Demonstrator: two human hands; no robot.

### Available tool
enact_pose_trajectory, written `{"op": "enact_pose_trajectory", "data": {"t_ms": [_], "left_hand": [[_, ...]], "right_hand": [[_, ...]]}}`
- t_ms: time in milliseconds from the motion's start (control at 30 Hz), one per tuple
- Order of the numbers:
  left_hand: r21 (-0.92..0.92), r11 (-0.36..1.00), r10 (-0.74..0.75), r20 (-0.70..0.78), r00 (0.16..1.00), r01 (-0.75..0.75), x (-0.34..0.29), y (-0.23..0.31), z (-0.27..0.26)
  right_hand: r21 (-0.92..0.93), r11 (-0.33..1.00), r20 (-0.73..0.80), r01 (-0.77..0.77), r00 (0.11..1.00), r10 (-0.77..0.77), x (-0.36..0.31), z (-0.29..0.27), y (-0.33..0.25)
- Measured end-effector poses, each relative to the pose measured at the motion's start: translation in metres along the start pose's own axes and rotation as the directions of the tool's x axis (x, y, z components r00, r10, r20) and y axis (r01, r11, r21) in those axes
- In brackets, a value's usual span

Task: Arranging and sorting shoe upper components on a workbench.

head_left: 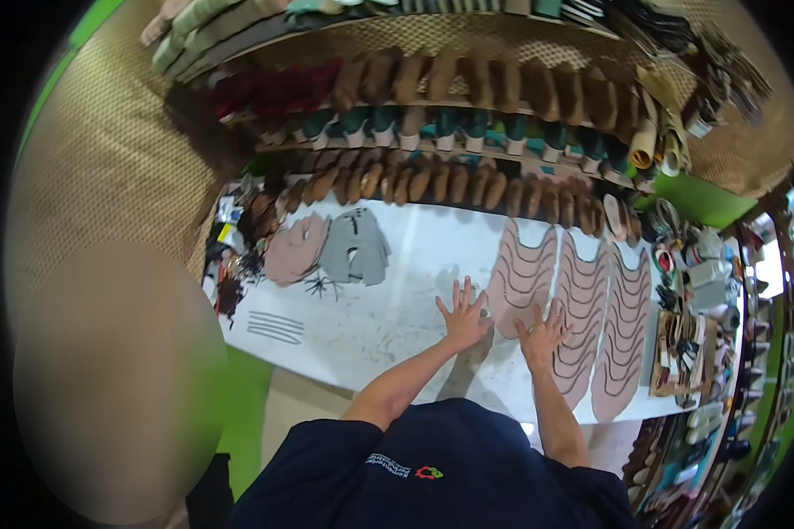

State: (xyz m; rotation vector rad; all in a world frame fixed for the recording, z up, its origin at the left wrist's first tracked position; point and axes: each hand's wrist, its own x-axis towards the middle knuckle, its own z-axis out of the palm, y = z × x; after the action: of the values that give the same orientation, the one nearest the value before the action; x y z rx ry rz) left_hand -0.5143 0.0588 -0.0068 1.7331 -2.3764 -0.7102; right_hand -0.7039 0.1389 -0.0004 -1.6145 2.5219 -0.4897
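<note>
pink flat u-shaped pcs, dark-lined & overlapped in three columns, obs. on r. half of white worktable (397, 322). l. column (516, 286): long axis runs away from the person, far end toward the brown shoe-last-like forms (421, 183) at the back, near end btw the hands. l. hand (463, 319) sits just l. of it, palm down, fingers spread; r. hand (545, 342) is over its lower r. edge & the near side of middle column (582, 322), fingers likewise spread. hands apart, nothing clamped in either; firm contact w/ pcs can't be confirmed. r. hand is nearer to middle column & r. column (625, 326), both extending closer to table's near edge. containers: shelf (468, 107) behind bears a row of brown forms, w/ teal-and-white forms (445, 129) on the tier below; at r. end a brown tray (663, 384), poss. only a board, carries dark & pale strips, exact type n/c. l. side of table: folded pink stack (295, 249), grey stack (355, 249), loose grey strips (275, 327).
</note>
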Motion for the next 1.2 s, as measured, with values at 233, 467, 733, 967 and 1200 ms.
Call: {"op": "enact_pose_trajectory", "data": {"t_ms": [233,467,733,967,1200], "left_hand": [[0.043,0.987,-0.149,-0.163,0.975,0.158,-0.038,-0.074,-0.036],[-0.035,0.929,-0.362,-0.292,0.885,0.369,-0.092,-0.180,-0.082],[-0.104,0.896,-0.441,-0.338,0.831,0.433,-0.136,-0.313,-0.147],[-0.035,0.947,-0.313,-0.317,0.896,0.319,-0.136,-0.409,-0.192],[0.048,0.971,-0.210,-0.276,0.938,0.232,-0.103,-0.461,-0.215]], "right_hand": [[0.070,0.985,-0.043,0.159,0.987,-0.156,-0.003,0.010,-0.065],[0.222,0.906,-0.016,0.360,0.931,-0.366,-0.021,0.033,-0.175],[0.257,0.793,-0.024,0.552,0.824,-0.566,-0.033,0.087,-0.342],[0.260,0.785,0.032,0.562,0.808,-0.589,-0.036,0.135,-0.474],[0.144,0.757,0.095,0.637,0.753,-0.652,-0.008,0.165,-0.549]]}}
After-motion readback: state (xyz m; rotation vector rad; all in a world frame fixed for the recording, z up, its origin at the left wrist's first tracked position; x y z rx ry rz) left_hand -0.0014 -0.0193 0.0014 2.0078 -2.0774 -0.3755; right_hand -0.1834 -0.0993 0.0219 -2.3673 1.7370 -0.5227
